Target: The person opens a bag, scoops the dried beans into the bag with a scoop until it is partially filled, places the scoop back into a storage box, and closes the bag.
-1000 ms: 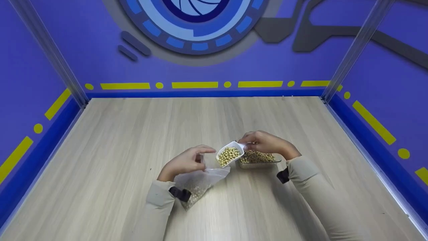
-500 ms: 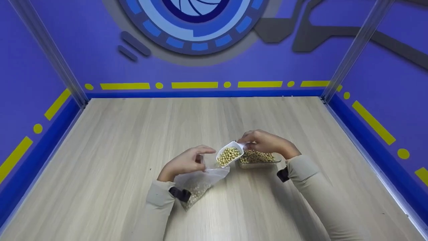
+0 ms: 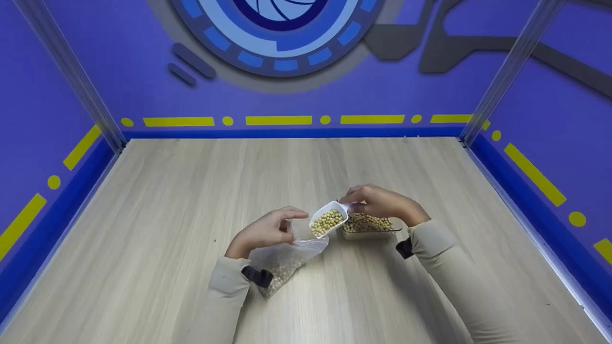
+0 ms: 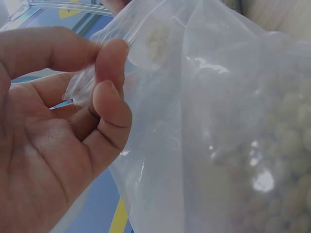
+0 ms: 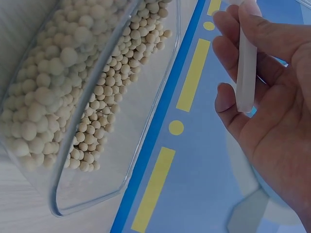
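My right hand (image 3: 377, 204) grips the handle (image 5: 247, 73) of a white plastic scoop (image 3: 340, 205). Round pale-yellow beans (image 3: 327, 222) lie in the scoop, which tilts with its front edge at the mouth of a clear zip bag (image 3: 310, 246). Fingers and thumb of my left hand (image 3: 267, 230) pinch the bag's top edge and hold it open. More beans fill the lower part of the bag (image 4: 286, 160). In the left wrist view the scoop (image 4: 156, 43) shows blurred through the plastic.
A clear rectangular container (image 3: 370, 235) of the same beans (image 5: 97, 92) stands just right of the bag, partly under my right hand. A wooden tabletop (image 3: 215, 181) lies all around, bounded by blue-purple panels (image 3: 267, 102) at the back and sides.
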`<state>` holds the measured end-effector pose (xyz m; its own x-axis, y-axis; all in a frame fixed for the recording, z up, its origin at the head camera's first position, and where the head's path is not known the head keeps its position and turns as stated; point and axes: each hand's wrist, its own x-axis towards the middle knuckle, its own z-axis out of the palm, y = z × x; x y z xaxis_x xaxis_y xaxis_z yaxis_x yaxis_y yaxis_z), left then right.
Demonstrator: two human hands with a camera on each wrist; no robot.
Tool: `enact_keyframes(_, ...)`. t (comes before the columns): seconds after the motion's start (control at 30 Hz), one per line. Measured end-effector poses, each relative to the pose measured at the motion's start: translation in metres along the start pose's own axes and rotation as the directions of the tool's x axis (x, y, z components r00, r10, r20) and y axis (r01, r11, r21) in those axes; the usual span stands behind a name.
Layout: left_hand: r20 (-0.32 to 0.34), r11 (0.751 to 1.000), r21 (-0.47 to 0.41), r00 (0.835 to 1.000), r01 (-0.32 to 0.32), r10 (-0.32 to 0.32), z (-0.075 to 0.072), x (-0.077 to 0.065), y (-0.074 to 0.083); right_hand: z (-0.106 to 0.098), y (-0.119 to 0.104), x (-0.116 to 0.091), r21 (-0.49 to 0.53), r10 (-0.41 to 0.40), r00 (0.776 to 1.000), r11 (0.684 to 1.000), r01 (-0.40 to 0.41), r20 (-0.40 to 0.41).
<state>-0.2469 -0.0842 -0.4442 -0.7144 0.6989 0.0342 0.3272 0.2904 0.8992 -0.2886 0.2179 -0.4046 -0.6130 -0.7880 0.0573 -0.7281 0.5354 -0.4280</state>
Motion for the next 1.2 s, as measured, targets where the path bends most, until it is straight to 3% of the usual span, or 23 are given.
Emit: enact_keyframes(1.2,-0.007,1.0,0.014,1.0,0.003,-0.003,0.001,0.001,-0.004,-0.007,-0.011,0.003,-0.107,-0.025,1.0,0.994,0.026,0.012)
